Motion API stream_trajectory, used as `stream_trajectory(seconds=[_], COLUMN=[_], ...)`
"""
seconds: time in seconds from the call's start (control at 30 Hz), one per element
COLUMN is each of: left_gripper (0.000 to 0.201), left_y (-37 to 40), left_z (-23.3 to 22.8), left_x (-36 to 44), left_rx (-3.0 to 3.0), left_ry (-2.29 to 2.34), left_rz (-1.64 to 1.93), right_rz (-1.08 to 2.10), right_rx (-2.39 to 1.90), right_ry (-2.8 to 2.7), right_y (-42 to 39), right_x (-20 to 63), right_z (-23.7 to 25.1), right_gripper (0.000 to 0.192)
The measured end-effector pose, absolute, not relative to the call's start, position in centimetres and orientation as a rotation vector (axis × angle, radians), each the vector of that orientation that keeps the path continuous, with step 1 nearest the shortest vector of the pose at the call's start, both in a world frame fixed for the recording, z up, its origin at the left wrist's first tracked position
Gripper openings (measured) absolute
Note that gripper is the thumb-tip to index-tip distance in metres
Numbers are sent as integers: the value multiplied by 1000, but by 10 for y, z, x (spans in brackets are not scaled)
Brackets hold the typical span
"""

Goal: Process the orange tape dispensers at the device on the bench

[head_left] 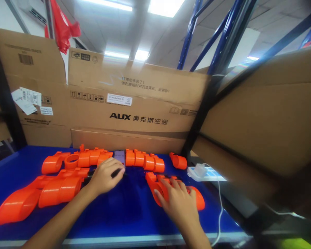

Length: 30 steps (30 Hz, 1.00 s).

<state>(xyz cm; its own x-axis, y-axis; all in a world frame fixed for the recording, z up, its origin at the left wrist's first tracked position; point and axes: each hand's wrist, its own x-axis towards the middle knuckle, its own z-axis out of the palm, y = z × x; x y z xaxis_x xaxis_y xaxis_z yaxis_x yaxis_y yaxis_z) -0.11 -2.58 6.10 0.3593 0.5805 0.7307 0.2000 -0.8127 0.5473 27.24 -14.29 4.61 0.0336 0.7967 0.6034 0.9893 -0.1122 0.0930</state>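
Note:
My left hand (107,175) is above the middle of the blue table (116,211), its fingers curled and closed on a small black part (116,173) whose kind I cannot make out. Below its wrist lies a row of orange plastic ring-shaped parts (60,192), with more black pieces partly hidden behind the hand. My right hand (177,195) rests with fingers spread over a cluster of orange plastic parts (155,186) at the right. Beyond my left hand, a phone (119,157) with a lit screen stands between orange rings (145,160).
A cardboard wall (134,103) closes off the back of the table. Another orange part (178,161) lies at the back right, near a white power strip (206,173) with a cable (220,207). Dark and blue metal posts (197,121) rise at the right.

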Motion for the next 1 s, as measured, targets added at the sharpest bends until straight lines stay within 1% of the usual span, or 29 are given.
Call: stream_trajectory(seconds=[0.13, 0.33, 0.5, 0.63, 0.73, 1.0], left_gripper=[10, 8, 9, 14, 15, 14], left_y=[-20, -21, -20, -18, -18, -23], left_z=[53, 43, 38, 35, 35, 35], left_x=[0, 1, 0, -2, -4, 3], left_rx=[2144, 2084, 2262, 2404, 2444, 2242], left_ry=[680, 693, 729, 763, 781, 800], left_rz=[1455, 1467, 1502, 1484, 1472, 1516], right_rz=[-773, -843, -825, -797, -798, -870], right_rx=[-2013, -2091, -2098, -2038, -1963, -1662], right_ry=[-1765, -1678, -1684, -1699, -1696, -1555], right_y=[-132, -121, -113, -110, -112, -124], right_x=[271, 275, 280, 281, 280, 261], right_z=[39, 39, 42, 46, 53, 86], right_gripper=[21, 18, 20, 21, 21, 26])
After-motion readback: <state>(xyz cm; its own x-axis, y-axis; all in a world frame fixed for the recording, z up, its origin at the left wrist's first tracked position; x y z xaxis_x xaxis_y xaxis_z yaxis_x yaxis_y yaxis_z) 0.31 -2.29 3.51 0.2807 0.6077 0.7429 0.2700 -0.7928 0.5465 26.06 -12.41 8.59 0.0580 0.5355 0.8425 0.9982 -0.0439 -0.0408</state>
